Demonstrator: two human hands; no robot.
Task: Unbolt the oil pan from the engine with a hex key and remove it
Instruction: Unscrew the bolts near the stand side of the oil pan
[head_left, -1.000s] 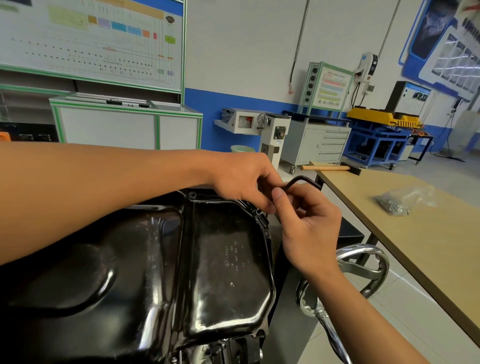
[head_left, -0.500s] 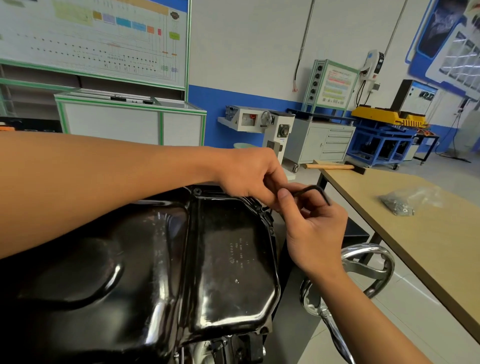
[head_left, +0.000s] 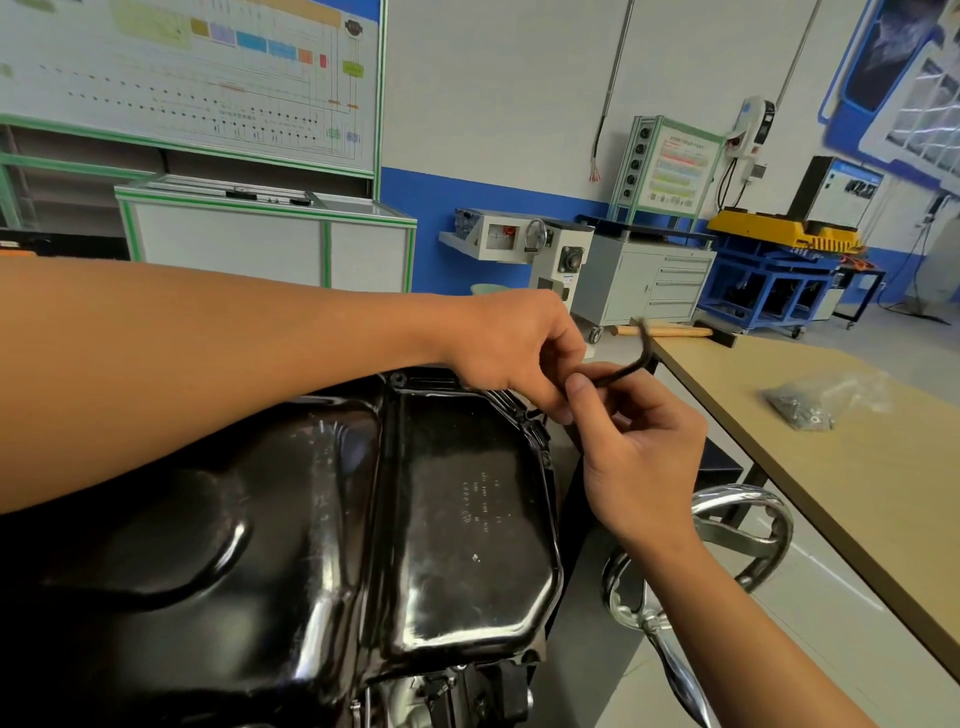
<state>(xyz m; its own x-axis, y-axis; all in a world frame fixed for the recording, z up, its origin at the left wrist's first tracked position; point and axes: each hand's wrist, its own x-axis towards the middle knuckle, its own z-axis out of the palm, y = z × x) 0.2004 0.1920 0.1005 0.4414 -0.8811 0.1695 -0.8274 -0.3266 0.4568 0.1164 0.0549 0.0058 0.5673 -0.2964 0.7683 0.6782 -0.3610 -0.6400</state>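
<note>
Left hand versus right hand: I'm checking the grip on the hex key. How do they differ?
The left hand reaches across the oil pan, fingers curled down at the hex key; the right hand comes up beside the pan, thumb pointing up along the key's shaft. Both hold the key.

Glossy black oil pan (head_left: 467, 519), tan table (head_left: 857, 467)

My single head camera, wide-angle, faces forward and down, close above the oil pan (head_left: 467, 519) at lower centre, far wall (head_left: 493, 104) across the top.
</note>
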